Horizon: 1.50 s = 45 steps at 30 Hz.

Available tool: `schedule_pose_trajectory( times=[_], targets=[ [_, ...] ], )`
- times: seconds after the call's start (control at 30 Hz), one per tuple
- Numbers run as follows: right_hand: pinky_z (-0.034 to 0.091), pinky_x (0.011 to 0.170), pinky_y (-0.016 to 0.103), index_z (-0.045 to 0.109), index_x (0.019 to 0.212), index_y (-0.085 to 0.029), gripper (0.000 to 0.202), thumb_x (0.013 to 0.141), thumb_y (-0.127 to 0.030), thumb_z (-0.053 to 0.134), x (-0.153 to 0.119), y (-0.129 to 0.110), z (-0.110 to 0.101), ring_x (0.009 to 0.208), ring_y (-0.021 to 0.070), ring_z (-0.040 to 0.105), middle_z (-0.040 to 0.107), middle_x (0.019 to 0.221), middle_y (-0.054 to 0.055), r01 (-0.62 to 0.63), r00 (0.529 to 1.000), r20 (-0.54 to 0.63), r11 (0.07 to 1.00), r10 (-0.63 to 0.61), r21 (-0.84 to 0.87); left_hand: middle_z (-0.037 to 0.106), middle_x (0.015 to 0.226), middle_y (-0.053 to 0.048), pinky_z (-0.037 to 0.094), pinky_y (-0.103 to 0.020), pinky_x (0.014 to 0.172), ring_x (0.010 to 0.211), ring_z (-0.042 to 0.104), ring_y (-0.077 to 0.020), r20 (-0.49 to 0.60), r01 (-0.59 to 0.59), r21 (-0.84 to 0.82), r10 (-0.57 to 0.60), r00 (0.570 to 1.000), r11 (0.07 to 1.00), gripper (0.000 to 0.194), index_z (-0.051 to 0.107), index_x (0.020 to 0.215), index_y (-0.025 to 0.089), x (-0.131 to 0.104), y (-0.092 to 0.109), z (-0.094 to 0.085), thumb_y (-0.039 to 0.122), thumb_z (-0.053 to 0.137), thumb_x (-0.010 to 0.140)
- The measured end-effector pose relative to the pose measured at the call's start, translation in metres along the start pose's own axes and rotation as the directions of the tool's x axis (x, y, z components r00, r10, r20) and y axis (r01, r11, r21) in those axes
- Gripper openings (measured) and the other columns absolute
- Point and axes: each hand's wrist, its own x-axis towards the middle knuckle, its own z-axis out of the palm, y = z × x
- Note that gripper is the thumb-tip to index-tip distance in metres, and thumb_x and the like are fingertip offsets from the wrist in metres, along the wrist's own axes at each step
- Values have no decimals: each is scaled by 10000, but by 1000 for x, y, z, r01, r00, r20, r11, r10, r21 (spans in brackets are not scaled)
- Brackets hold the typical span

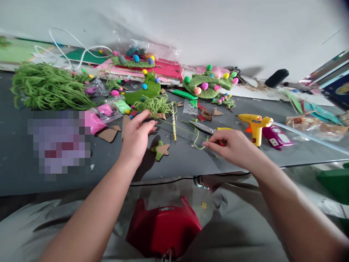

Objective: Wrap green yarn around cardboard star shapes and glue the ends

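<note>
A strand of green yarn point(182, 128) stretches between my two hands above the grey table. My right hand point(227, 147) pinches it between thumb and fingertips, near the scissors point(203, 127). My left hand point(137, 138) is beside a loose green yarn tangle point(155, 104), its fingers slightly bent and apart; whether it grips the strand is unclear. Below and between the hands lies a cardboard star point(163, 149), its left part wrapped in green yarn. A yellow patterned stick point(173, 123) lies just above the star.
A yellow glue gun point(256, 127) and a purple power block point(276, 138) are at right. Behind are a big green yarn pile point(49, 87) and wrapped shapes with colourful pom-poms point(204, 86). A red stool point(163, 229) stands below the table edge.
</note>
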Motion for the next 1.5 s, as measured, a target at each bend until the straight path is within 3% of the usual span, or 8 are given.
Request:
schedule_pose_trajectory(
  times=[0.23,0.4,0.67,0.93,1.13,1.27,1.4,1.5],
  targets=[
    [448,1093,513,714,814,-268,229,963,-422,632,-5,-15,-9,1403,300,491,591,1441,26,351,936,-250,658,-246,666,687,1270,-127,567,-360,898,1002,706,-228,-35,66,-41,-67,997,997,462,721,1168,149,-2,8,4,266,762,723],
    [569,875,464,652,782,-283,279,970,-481,593,-5,-22,-5,819,192,675,662,864,1,268,958,-220,307,-183,913,704,1201,-95,571,-333,887,966,702,-201,-50,86,-57,-89,995,995,399,735,1071,161,-2,10,6,267,796,691],
    [334,585,323,684,744,-217,393,953,-532,576,0,-8,-2,619,157,454,558,678,12,-59,995,-73,993,66,100,716,1223,-83,562,-389,949,1022,710,-246,5,9,8,-9,1000,1000,471,721,1224,179,1,0,0,290,757,767],
    [283,569,293,443,658,-198,480,1009,-521,499,-12,6,-25,604,122,331,376,649,-26,64,877,403,894,-263,444,730,1116,-74,549,-434,984,1012,719,-262,-34,27,15,-26,999,1000,520,704,1247,169,2,-2,1,243,772,737],
    [473,770,348,429,547,-182,459,896,-391,642,-16,-6,-24,875,183,558,550,876,37,348,908,-244,288,-341,892,726,1067,-64,541,-458,1002,977,717,-251,-53,52,-9,-53,997,999,471,723,1156,168,3,1,3,221,773,691],
    [427,1140,438,478,480,-213,500,938,-389,575,-13,-16,-28,1441,244,402,582,1395,-32,358,931,-336,184,-141,915,711,1177,-82,515,-483,1052,1026,720,-266,-49,31,-33,-32,998,999,449,727,1124,167,3,-1,3,190,771,678],
    [574,870,409,650,597,-290,458,986,-500,531,-12,-17,-25,773,185,661,706,847,17,279,956,-293,299,5,913,716,1207,-89,511,-501,1064,1032,727,-274,-53,30,-34,-32,998,999,460,717,1138,167,3,-3,2,170,758,679],
    [414,525,311,700,710,-251,415,965,-554,573,-10,-15,-14,474,125,417,559,585,-6,82,958,-261,754,122,652,722,1209,-91,526,-497,1046,1027,728,-270,-43,22,-25,-23,999,999,475,712,1159,170,3,-4,2,164,747,686]
  ],
)
